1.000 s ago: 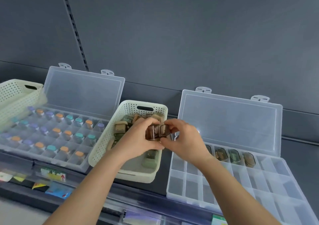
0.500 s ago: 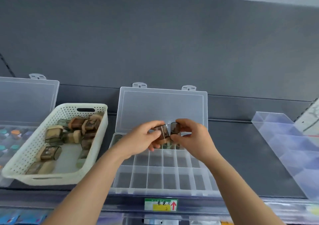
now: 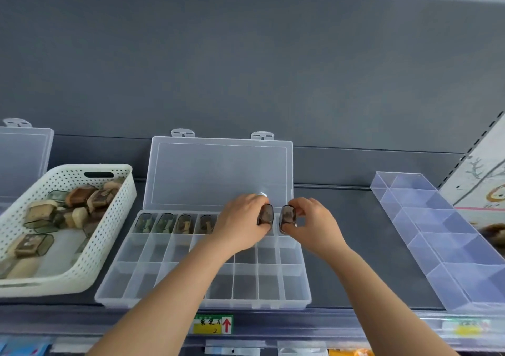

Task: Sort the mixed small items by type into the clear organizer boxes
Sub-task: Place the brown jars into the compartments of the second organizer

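Left hand [image 3: 240, 225]: the forearm reaches in from the lower left with the back of the hand uppermost. The fingers are curled, and the grip is closed round a small smoky-brown translucent plastic case [image 3: 265, 215], held upright.

Right hand [image 3: 314, 225]: the forearm reaches in from the lower right. The grip is narrow, thumb and fingertips pinching a second smoky-brown case [image 3: 288, 216], also upright.

The two cases stand just beside each other, apart, above the right end of the back row of the clear plastic organizer box [image 3: 202, 305].

The organizer box sits mid-shelf with its lid raised against the back wall. Four left compartments of its back row each hold one brownish case [image 3: 185, 224].

White perforated plastic basket [image 3: 82, 275]: just left of the box, holding a loose heap of brown and tan cased items [image 3: 79, 195].

Lilac-tinted clear divider tray [image 3: 437, 232]: well apart to the right, on the grey shelf [image 3: 355, 246].

Green-and-yellow label with a red arrow [image 3: 213, 324]: on the shelf's front edge.
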Available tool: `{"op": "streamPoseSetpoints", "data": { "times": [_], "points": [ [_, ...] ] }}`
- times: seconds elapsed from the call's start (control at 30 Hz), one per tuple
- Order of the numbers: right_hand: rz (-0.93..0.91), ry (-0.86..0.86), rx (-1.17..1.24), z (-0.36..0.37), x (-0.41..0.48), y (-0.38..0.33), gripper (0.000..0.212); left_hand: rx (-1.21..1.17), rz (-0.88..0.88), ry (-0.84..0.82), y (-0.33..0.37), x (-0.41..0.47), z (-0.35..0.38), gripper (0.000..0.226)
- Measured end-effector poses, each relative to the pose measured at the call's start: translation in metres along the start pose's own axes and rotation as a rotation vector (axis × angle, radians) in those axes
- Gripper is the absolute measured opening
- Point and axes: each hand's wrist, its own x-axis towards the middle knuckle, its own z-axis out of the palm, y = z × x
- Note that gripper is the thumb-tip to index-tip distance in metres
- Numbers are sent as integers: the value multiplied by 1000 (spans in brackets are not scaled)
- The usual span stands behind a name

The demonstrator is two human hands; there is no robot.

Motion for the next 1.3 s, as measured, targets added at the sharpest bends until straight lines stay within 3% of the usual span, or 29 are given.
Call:
{"op": "streamPoseSetpoints", "data": {
  "times": [0.23, 0.4, 0.57, 0.87, 1.07, 1.3],
  "points": [
    [21, -93, -151, 7, 3, 9, 31, 85, -72, -75, -1, 6, 14, 47],
    [21, -182, -176, 3, 8, 12, 46, 172, -68, -149, -3, 11, 16, 45],
    [-4, -166, -173, 2, 9, 11, 41, 208, -59, -163, -1, 12, 15, 36],
    [-2, -156, -179, 4, 14, 5, 47, 245, -48, -120, 0, 7, 12, 40],
    [-180, -33, -166, 17, 14, -34, 41, 288, -73, 38, -29, -15, -21, 31],
    [-401, -102, -160, 62, 11, -110, 39, 438, -230, 115, -98, -73, -80, 27]
  ]
}}
